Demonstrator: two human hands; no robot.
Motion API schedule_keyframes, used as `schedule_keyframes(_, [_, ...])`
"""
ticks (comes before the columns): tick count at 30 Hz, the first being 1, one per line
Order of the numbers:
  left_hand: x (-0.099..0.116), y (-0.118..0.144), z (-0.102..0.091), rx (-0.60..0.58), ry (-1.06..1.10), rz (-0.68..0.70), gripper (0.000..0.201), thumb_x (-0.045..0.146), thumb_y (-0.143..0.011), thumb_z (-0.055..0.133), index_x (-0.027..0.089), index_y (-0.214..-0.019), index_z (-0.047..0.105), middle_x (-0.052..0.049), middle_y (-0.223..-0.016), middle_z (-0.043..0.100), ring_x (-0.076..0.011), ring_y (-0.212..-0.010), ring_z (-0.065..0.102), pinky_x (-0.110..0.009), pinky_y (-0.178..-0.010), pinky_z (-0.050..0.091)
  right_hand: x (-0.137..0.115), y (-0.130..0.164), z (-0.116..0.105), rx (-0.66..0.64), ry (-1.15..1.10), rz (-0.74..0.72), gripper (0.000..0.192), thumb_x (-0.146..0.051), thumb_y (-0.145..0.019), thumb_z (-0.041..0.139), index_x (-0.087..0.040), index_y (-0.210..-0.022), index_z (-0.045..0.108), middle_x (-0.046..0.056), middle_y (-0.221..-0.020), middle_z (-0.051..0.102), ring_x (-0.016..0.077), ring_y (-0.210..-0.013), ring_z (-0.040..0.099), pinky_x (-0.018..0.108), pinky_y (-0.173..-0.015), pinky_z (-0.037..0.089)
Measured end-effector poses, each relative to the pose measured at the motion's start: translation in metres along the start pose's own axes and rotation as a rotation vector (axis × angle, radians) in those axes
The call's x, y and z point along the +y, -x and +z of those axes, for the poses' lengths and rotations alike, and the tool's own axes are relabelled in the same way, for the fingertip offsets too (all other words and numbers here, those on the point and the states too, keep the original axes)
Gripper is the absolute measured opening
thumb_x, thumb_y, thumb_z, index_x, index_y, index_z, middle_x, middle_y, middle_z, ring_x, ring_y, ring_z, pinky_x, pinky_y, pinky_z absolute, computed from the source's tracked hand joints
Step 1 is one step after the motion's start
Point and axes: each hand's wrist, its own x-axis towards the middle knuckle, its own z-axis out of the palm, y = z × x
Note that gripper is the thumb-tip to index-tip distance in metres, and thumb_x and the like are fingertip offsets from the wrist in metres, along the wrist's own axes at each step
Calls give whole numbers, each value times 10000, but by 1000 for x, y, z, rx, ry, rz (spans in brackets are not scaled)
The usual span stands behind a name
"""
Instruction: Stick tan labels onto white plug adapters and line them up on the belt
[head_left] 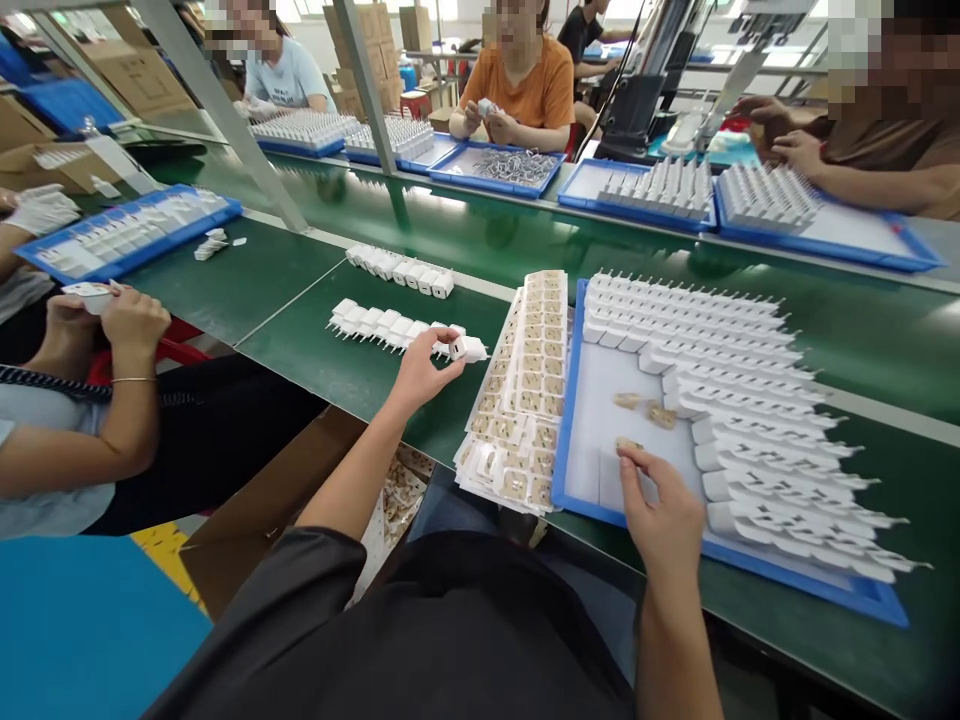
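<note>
My left hand [421, 375] grips a white charger plug [471, 349] between thumb and fingers, its port side facing me. It is at the right end of a row of white chargers [375, 325] on the green bench; a second row [401, 272] lies behind. Over the blue-rimmed tray [571, 400], my right hand [664, 515] pinches a small tan sticker [628, 445] at its fingertips. Two more tan pieces [660, 415] lie on the tray's white floor. Many chargers [720, 390] fill its right and far sides, pins pointing right. Sheets of tan stickers [525, 390] overlap left of the tray.
A co-worker's hands [112, 315] hold a white part at left, near another blue tray [135, 230]. Across the bench, more people sit behind trays of chargers [660, 190] and metal pieces [510, 165]. A metal post [225, 120] rises at left; an open cardboard box [255, 510] stands below.
</note>
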Motion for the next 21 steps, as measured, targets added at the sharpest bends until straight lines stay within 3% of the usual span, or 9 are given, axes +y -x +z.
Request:
schedule_keyframes(4, [-14,-7,-13,20,80,-44,400,404,-875,546,201,-1202,654,-79,-1212,701,-214,-1035,664,-315,-917,519,2,1,0,8,4,13,282,-378,-990,528,-194,-992,741,76,-986,798,229,-869,748,332,-784,566])
schedule_keyframes(7, [-31,3,-36,52,-147,-153,411,421,-886,487,200,-1163,695,-69,-1116,715,-207,-928,668,-307,-868,532,4,1,0,7,11,13,310,-420,-989,521,-202,-990,742,74,-999,800,243,-855,755,350,-785,565])
schedule_keyframes(10, [-49,11,-68,96,-350,-260,355,397,-807,571,197,-1043,746,-76,-1001,707,-236,-879,658,-332,-860,528,5,-1,0,0,16,-4,339,-449,-992,501,-209,-990,740,74,-1013,801,257,-861,762,361,-772,564])
schedule_keyframes(12, [-62,7,-93,142,-413,-320,429,381,-765,626,174,-1126,727,-109,-1046,704,-283,-943,662,-365,-899,518,4,-3,-1,-6,26,-10,354,-467,-994,487,-217,-992,737,72,-1013,801,268,-874,766,365,-751,564])
schedule_keyframes(15, [-83,-15,-132,202,-526,-438,750,373,-760,672,139,-1451,498,-154,-1154,702,-349,-1069,655,-409,-950,503,2,-4,-1,-11,48,-7,370,-496,-991,472,-233,-991,733,66,-1012,802,283,-901,769,373,-734,568])
schedule_keyframes(17, [-99,-38,-154,215,-608,-534,832,360,-776,682,134,-1520,387,-164,-1207,703,-362,-1151,639,-407,-976,494,1,-4,0,-8,46,-6,377,-513,-987,467,-243,-985,730,62,-1007,802,290,-913,770,380,-737,575])
schedule_keyframes(21, [-126,-84,-171,218,-619,-607,611,340,-786,682,117,-1345,577,-181,-1263,697,-355,-1210,626,-398,-1014,480,8,-2,2,2,53,-4,391,-542,-972,455,-262,-970,728,58,-1014,799,297,-889,774,398,-706,587])
